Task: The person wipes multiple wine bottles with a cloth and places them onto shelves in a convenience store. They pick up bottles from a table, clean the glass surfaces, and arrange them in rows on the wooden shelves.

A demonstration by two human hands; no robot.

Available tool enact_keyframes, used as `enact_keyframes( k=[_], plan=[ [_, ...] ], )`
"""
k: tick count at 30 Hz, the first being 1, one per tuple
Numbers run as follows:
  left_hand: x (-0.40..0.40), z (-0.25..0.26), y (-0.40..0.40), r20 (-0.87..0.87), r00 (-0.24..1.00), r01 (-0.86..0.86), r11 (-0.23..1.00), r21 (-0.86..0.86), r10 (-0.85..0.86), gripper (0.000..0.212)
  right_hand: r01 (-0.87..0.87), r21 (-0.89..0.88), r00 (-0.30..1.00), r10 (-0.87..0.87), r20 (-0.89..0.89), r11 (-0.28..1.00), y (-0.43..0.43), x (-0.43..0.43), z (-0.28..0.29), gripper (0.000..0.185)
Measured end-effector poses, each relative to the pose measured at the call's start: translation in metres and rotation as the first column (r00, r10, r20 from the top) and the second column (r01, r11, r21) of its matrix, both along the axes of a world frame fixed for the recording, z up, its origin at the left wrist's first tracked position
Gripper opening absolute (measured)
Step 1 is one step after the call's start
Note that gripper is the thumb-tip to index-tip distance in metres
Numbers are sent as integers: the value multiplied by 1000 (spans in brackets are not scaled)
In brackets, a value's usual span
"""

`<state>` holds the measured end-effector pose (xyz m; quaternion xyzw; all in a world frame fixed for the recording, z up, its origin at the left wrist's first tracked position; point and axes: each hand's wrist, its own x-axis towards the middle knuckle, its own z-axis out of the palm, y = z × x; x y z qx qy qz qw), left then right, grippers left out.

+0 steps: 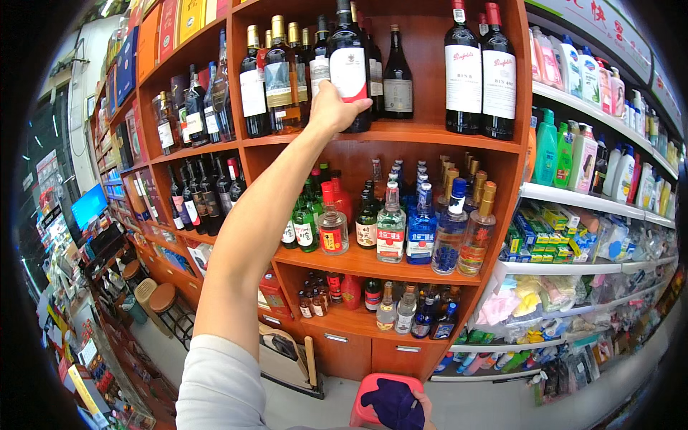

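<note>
My left hand (336, 110) reaches up to the wooden shelf and grips a dark wine bottle (348, 67) with a white and red label. The thumb lies across the lower label, and the bottle stands upright near the shelf's front edge. Whether its base rests on the board is hard to tell. Other wine bottles stand close on both sides, among them a gold-capped bottle (278, 80) and a dark bottle with a grey label (398, 80). Low in the view, my right hand (423, 406) holds a dark purple cloth (395, 400) over a red plastic stool (363, 403).
Below, a shelf board (344, 262) carries several glass liquor bottles, including a blue bottle (421, 231) near its front. To the right, white racks (570, 193) hold toiletries and packaged goods. A folded chair (285, 352) leans against the lower cabinets. Round stools (163, 297) stand left.
</note>
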<state>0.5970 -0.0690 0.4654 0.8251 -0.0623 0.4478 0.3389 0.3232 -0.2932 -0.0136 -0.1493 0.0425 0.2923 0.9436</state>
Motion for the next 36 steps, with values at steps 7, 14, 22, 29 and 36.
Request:
enact_keyframes(
  k=[7, 14, 22, 29, 36],
  plan=[
    [-1, 2, 55, -18, 989, -145, 989, -23, 145, 85, -80, 13, 996, 79, 40, 997, 7, 8, -6, 71],
    [7, -9, 50, 104, 894, -444, 893, 77, 435, 81, -114, 9, 992, 113, 58, 993, 4, 8, -15, 74],
    [14, -17, 57, 234, 902, -389, 919, 69, 364, 78, -139, 25, 987, 136, 82, 990, 4, 7, -21, 79],
    [-47, -89, 62, 555, 820, -228, 969, 99, 137, 65, -241, 11, 967, 239, 90, 970, 9, 20, -27, 82],
    [-229, -352, 125, -72, 987, -157, 948, -277, 142, 35, -409, 41, 912, 407, 61, 912, 44, 32, -30, 79]
  ],
)
